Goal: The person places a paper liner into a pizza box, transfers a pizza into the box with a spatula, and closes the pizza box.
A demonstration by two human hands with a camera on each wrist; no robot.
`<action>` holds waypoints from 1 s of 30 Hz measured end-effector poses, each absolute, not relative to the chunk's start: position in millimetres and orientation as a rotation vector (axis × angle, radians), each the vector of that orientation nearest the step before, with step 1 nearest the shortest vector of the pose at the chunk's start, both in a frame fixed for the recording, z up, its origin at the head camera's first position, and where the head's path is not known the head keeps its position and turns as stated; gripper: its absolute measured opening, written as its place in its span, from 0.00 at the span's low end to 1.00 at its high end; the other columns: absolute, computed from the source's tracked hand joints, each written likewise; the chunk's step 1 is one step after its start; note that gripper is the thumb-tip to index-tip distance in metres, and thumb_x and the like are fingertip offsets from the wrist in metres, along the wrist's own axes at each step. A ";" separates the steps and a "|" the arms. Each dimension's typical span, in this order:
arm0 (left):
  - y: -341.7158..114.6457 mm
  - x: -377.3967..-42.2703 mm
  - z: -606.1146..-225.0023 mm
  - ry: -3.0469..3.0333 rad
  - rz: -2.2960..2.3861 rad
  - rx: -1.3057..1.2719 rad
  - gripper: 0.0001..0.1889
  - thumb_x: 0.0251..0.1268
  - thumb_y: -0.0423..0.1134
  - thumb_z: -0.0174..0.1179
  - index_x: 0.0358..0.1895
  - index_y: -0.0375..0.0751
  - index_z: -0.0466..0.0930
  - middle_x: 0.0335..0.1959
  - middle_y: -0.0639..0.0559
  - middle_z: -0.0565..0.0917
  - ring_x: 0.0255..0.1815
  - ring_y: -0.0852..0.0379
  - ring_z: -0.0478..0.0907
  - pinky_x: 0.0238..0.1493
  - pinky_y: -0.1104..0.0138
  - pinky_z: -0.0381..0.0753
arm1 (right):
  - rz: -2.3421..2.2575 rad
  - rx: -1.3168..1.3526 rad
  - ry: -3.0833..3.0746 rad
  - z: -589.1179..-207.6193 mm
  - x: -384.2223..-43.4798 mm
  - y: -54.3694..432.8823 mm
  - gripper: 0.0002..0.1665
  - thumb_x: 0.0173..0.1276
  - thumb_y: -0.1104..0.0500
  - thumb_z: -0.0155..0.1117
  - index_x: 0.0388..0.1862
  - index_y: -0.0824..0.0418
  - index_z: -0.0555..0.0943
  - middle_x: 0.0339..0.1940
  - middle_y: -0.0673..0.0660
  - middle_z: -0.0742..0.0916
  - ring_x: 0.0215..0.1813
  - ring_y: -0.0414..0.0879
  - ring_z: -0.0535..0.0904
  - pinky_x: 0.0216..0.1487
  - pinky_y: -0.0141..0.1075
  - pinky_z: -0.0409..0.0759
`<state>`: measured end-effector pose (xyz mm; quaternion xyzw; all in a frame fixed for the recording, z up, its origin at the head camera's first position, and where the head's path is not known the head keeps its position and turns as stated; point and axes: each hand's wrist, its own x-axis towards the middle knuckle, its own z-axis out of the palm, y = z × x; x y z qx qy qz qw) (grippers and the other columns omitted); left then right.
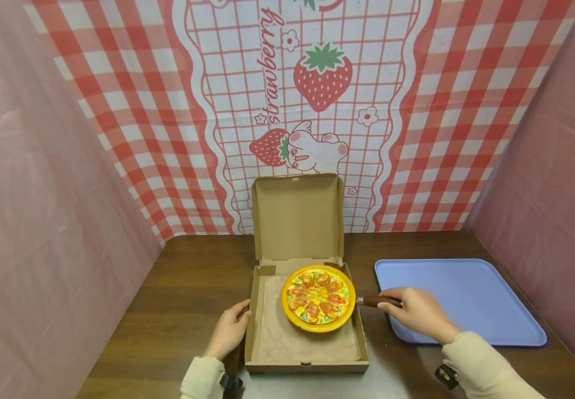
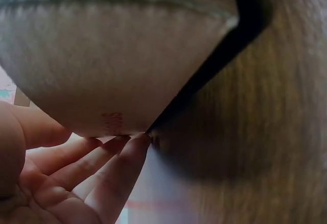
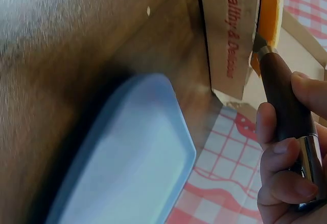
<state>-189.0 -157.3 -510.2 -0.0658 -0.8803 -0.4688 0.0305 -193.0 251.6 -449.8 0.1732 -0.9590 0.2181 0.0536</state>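
Note:
A toy-like pizza [image 1: 318, 298] with a yellow rim lies over the right part of an open cardboard pizza box [image 1: 277, 349]. My right hand [image 1: 419, 311] grips the dark wooden handle [image 1: 379, 301] of a pizza server, fingers and thumb wrapped around it in the right wrist view. Most of the server's blade is hidden beneath the pizza; a bit of metal [image 3: 260, 44] shows by the box's right wall. On the box's left side, my left hand [image 1: 230, 328] touches the outer wall [image 2: 117, 81] with extended fingertips [image 2: 138, 144].
To the right, a blue tray [image 1: 467, 299] lies on the wooden table [image 1: 168, 310]. The box lid [image 1: 298, 219] stands upright at the back, before a checked strawberry cloth [image 1: 327, 144]. Brown paper [image 1: 277, 327] lines the box. Pink drapes hang at both sides.

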 end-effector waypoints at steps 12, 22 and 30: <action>-155.2 -189.1 -512.4 -2.711 -1.455 -0.164 0.19 0.71 0.30 0.52 0.62 0.22 0.72 0.59 0.28 0.78 0.60 0.35 0.77 0.58 0.47 0.78 | 0.686 0.504 -2.935 -456.9 -191.6 238.2 0.17 0.65 0.48 0.68 0.47 0.57 0.87 0.36 0.49 0.89 0.26 0.35 0.70 0.30 0.32 0.70; -154.4 -187.8 -511.6 -2.714 -1.461 -0.166 0.20 0.72 0.30 0.51 0.62 0.22 0.72 0.59 0.27 0.77 0.60 0.34 0.76 0.58 0.46 0.78 | 0.643 0.584 -2.897 -460.1 -192.3 230.8 0.13 0.64 0.49 0.69 0.44 0.52 0.88 0.36 0.45 0.90 0.34 0.35 0.80 0.37 0.38 0.80; -154.5 -187.7 -511.9 -2.702 -1.457 -0.182 0.19 0.72 0.30 0.51 0.62 0.22 0.72 0.59 0.27 0.78 0.60 0.34 0.76 0.58 0.46 0.78 | 0.590 0.630 -2.869 -464.0 -193.9 224.6 0.11 0.62 0.50 0.70 0.42 0.51 0.88 0.36 0.44 0.90 0.36 0.39 0.83 0.38 0.38 0.81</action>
